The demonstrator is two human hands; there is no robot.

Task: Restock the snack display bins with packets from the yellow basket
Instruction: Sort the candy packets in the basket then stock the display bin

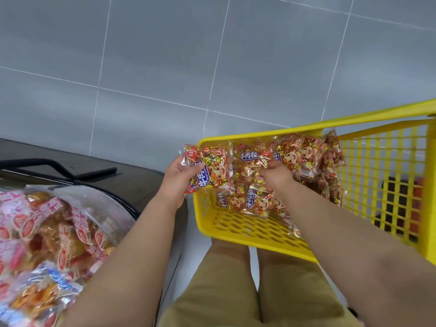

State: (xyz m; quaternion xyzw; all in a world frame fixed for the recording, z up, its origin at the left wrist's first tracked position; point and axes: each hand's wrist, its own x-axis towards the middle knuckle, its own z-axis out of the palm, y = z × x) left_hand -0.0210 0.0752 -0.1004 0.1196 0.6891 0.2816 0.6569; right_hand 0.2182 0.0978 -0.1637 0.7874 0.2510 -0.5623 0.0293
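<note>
Head view: left hand point(176, 183) grips one beef-cube packet point(210, 169) at left rim of yellow basket point(238, 138); right hand point(275, 175) down among remaining packets point(304, 156), fingers curled, grip not confirmable. Judgement: much stock left; held packet not yet in display bin point(122, 204).

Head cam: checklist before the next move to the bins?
1. Grip: left hand holds one beef-cube packet: ok.
2. Second grip: right hand reaches among the basket packets, fingers partly buried: cannot tell.
3. Stock left in the yellow basket: ok.
4. Held packet lifted over the basket's left rim: ok.
5. Product match: the display bin at left holds pink-and-white packets, and no beef-cube bin is in view: not ok.
</note>
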